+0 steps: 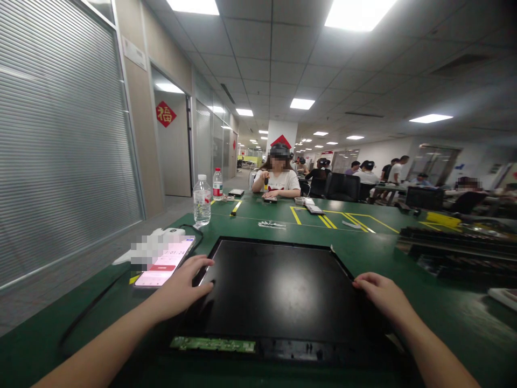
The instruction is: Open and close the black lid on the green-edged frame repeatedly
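A black display panel (278, 291) lies on the table in front of me, screen up, with a thin dark frame around it. Along its near edge runs a narrow green circuit board (213, 345). My left hand (188, 283) rests at the panel's left edge, thumb and fingers stretched apart over the border. At the right edge, my right hand (382, 293) has its thumb and fingertips pinched together on the frame; its other fingers are curled in. Beside my left hand lies a lit phone (165, 264) with a pink screen.
Beyond the phone, a clear water bottle (202, 202) and a red-capped bottle (217, 184) stand on the green table (250, 230). A dark cable (92, 307) runs along the left. Dark strips (456, 242) are stacked at right. A person (278, 180) sits opposite.
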A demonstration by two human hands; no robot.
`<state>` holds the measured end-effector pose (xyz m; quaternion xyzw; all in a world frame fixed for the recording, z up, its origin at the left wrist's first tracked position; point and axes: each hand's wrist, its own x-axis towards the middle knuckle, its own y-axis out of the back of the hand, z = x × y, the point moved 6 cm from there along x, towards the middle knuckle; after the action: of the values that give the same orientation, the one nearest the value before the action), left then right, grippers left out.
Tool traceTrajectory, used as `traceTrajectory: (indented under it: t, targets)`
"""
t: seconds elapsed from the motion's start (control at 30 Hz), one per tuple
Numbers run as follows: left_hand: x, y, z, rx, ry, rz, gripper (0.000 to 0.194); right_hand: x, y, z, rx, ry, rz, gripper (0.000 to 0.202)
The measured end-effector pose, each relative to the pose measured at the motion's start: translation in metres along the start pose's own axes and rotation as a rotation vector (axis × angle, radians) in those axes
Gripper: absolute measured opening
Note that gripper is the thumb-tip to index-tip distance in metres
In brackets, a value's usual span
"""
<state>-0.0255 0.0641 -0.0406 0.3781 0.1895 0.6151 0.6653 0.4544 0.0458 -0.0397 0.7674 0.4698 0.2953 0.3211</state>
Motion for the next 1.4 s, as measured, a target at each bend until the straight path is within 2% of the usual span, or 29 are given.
traceTrajectory:
  t: [0.1, 0.23, 0.47, 0.73, 1.03, 1.4]
  targets:
    - [-0.004, 0.005, 0.008, 0.071, -0.079, -0.05, 0.042, 0.001, -0.003, 0.002, -0.003, 0.001, 0.0, 0.022]
    - [-0.008, 0.011, 0.011, 0.061, -0.148, -0.133, 0.045, 0.003, -0.005, 0.003, 0.008, -0.002, -0.002, 0.022]
    - [-0.016, 0.011, 0.013, 0.017, -0.152, -0.318, 0.058, 0.003, -0.007, 0.003, 0.015, -0.012, -0.016, 0.023]
    - [-0.021, 0.006, 0.017, 0.052, -0.22, -0.436, 0.067, 0.002, -0.004, 0.002, 0.005, -0.012, -0.002, 0.022]
    - [-0.023, 0.001, 0.023, 0.137, -0.327, -0.444, 0.069, 0.008, -0.007, 0.011, 0.052, -0.035, -0.004, 0.019]
    - [-0.029, 0.0, 0.036, 0.132, -0.301, -0.465, 0.063, 0.008, -0.009, 0.017, 0.117, -0.091, -0.015, 0.022]
